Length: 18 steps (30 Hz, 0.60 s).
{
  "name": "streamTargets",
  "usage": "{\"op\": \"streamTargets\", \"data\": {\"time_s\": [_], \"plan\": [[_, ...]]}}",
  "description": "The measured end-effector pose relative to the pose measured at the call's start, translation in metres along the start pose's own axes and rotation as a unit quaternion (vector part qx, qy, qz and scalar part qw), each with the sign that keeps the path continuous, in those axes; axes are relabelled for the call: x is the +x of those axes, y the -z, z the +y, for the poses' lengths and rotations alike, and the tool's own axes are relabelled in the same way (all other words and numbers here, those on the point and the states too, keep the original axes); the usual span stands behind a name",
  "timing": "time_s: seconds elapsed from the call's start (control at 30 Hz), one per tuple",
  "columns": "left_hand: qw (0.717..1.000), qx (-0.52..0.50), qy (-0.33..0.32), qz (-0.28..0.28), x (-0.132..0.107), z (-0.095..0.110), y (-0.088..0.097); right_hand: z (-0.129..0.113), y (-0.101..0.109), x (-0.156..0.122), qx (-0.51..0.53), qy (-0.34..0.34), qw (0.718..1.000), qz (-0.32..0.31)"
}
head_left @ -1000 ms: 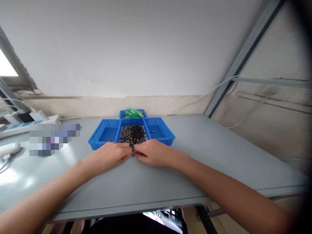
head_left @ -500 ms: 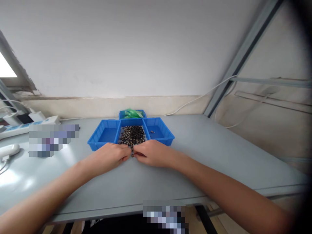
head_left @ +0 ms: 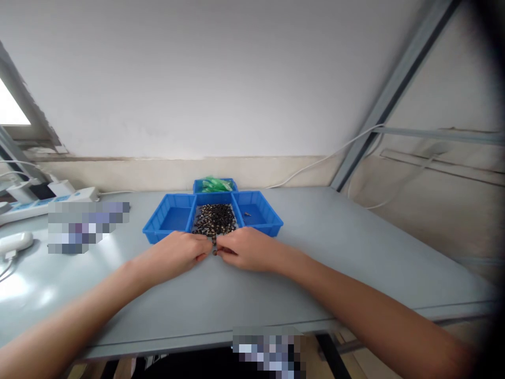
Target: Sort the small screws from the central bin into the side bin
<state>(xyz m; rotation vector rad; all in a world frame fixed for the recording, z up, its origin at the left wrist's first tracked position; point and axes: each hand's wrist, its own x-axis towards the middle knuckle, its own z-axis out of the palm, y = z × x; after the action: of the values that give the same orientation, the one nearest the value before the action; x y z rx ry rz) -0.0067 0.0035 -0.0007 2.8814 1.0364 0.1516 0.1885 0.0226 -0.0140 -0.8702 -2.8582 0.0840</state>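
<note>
My left hand (head_left: 179,254) and my right hand (head_left: 246,250) rest on the grey table (head_left: 323,247), fingertips meeting just in front of the blue trays. Both are closed in a pinch on a small dark part (head_left: 214,250) held between them. Right behind the fingers stands the middle blue tray (head_left: 215,199), heaped with several small dark parts (head_left: 215,218). The left blue tray (head_left: 158,223) looks bare inside. The right blue tray (head_left: 272,223) holds one or two small dark pieces (head_left: 247,213).
A fourth blue tray (head_left: 196,184) with green pieces (head_left: 216,183) sits behind the row, near the wall. A white power strip (head_left: 43,202) and a white device (head_left: 14,242) lie at the far left. A white cable (head_left: 323,157) runs along the wall by a grey metal post (head_left: 394,92).
</note>
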Motion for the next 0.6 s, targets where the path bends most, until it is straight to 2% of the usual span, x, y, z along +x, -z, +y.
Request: {"op": "streamTargets", "data": {"time_s": [0.6], "plan": [[1.0, 0.005, 0.003, -0.004, 0.0, -0.0014, -0.0022, 0.0013, -0.0014, 0.0, 0.007, 0.008, 1.0, 0.005]]}}
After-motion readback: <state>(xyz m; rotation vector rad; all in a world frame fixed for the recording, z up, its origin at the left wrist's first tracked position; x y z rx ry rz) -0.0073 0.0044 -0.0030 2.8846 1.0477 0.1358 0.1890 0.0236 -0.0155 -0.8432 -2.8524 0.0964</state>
